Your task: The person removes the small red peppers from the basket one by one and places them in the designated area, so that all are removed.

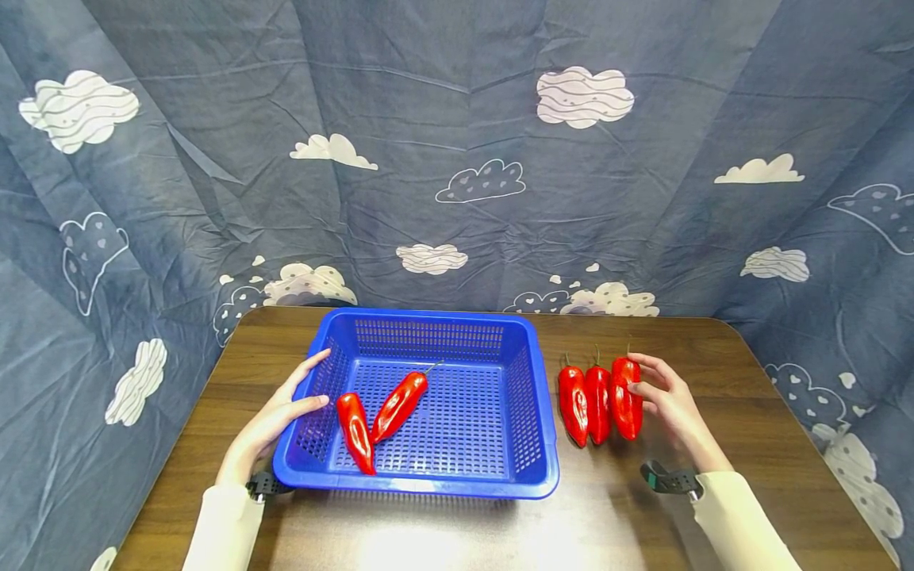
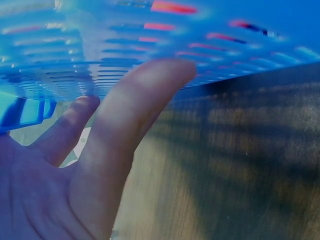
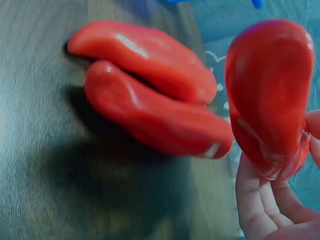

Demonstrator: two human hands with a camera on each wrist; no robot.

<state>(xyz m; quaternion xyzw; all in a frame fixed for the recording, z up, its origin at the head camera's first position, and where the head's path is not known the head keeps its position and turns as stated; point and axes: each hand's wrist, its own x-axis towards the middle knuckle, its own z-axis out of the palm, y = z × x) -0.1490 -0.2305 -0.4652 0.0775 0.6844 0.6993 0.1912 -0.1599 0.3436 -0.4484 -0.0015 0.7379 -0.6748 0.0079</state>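
My right hand (image 1: 674,404) pinches a long red pepper (image 1: 625,400) near its stem end. In the right wrist view this pepper (image 3: 270,95) looms close up, with fingers behind it. Just left of it, two more red peppers (image 1: 574,404) (image 3: 155,115) lie side by side on the table. My left hand (image 1: 274,420) rests against the left side of a blue plastic basket (image 1: 435,482), its fingers fairly straight. The left wrist view has the thumb (image 2: 145,95) along the slotted wall. Inside the basket, two red peppers (image 1: 401,406) lie at its left, their lower ends together.
A brown wooden table (image 1: 721,381) carries the basket and the peppers. Behind it hangs a dark blue curtain (image 1: 400,103) with printed clouds. Each wrist wears a black strap (image 1: 671,478).
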